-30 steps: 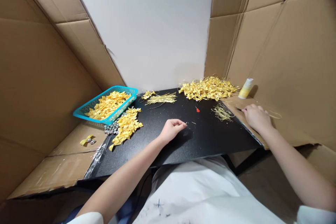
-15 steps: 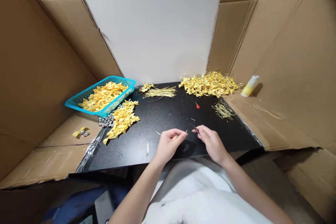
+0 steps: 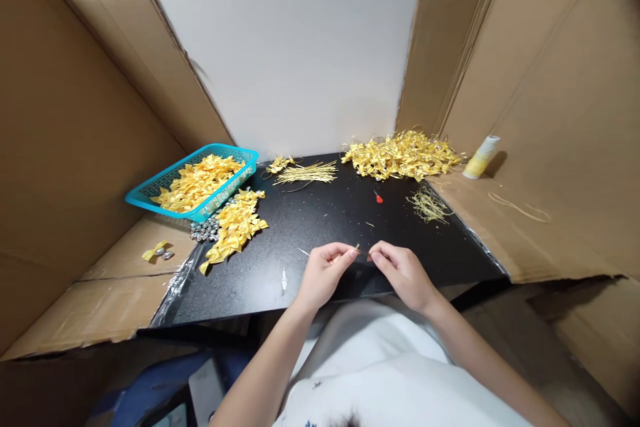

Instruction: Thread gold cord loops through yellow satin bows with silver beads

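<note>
At the table's near edge, my left hand is closed in a pinch, with the end of a gold cord showing at its fingertips. My right hand is closed just beside it, gripping a thin dark tool whose tip points at the cord; its kind is not clear. To the left of my left hand a thin pale stick shows; whether it is held I cannot tell. A small silvery piece lies nearby on the black table.
A blue basket of yellow ribbon bows stands left, with more bows and silver bells before it. Gold cords lie at the back, finished-looking bows back right. A red-handled item, cord scraps and a spool lie right.
My right hand has turned and come closer to my left, bringing the dark tool's tip to the cord end. My left hand keeps its pinch. The view has shifted slightly.
</note>
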Tool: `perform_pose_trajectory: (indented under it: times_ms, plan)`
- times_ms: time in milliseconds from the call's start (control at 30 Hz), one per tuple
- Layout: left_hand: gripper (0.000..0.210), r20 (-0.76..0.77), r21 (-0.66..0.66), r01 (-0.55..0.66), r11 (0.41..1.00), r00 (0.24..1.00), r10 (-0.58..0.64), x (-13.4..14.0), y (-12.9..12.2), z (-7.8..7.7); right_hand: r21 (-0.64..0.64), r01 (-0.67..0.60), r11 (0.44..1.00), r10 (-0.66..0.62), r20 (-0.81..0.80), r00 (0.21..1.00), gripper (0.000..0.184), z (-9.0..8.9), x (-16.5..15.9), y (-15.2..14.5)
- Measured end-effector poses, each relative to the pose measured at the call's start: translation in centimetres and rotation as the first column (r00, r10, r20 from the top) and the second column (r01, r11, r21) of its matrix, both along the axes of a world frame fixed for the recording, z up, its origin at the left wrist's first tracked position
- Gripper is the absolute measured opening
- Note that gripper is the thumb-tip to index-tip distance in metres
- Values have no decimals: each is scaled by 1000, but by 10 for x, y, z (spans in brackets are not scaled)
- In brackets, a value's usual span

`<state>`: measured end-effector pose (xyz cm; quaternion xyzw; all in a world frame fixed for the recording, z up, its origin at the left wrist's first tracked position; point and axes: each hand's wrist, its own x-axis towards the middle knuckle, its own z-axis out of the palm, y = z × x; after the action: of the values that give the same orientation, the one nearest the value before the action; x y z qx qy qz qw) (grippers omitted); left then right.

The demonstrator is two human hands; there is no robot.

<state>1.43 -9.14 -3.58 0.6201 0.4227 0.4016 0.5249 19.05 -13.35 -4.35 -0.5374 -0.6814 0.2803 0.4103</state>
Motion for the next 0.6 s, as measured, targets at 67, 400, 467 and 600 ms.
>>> perform_pose_trajectory:
  times_ms: [67,400,467,600]
  plan:
    - [31,-7,0,8,1000,1000,-8,0,0,0,-27,2,1000,-2,4,1000,32,1,0,0]
    - [33,-17,-2,27,1000,999,-27,0,0,-2,-55,19,998,-18,16,1000,33,1,0,2]
    - [33,-22,1,23,1000,999,-23,0,0,-2,-61,28,998,-27,18,999,33,2,0,1]
    - [32,-25,2,12,1000,1000,-12,1,0,-2,-54,26,998,-26,-4,1000,33,1,0,1]
